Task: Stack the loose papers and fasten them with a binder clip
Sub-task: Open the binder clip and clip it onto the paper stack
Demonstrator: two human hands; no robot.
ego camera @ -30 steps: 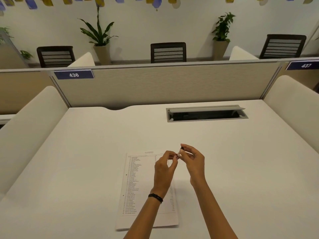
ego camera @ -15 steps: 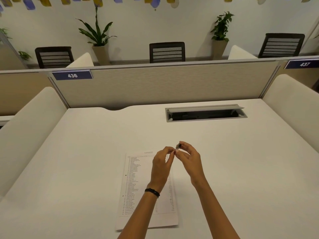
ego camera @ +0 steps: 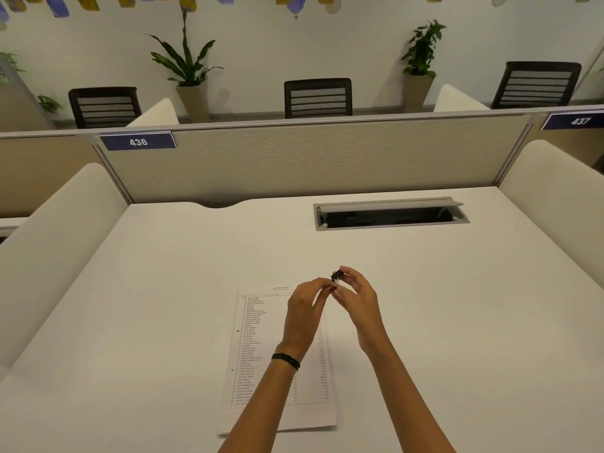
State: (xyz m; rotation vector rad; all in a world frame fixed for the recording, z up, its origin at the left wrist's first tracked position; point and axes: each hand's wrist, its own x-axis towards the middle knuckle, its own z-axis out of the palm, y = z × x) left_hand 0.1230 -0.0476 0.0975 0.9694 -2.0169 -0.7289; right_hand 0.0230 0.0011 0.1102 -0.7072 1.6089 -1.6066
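Both forearms reach forward over the white desk, hands raised and meeting above the top edge of the stack of white printed papers. The left hand, a black band at its wrist, pinches the small black binder clip with thumb and forefinger; the right hand grips the same clip from the other side, fingers curled. The clip hangs clear of the papers. Beyond the papers, an open grey cable tray sits in the desk.
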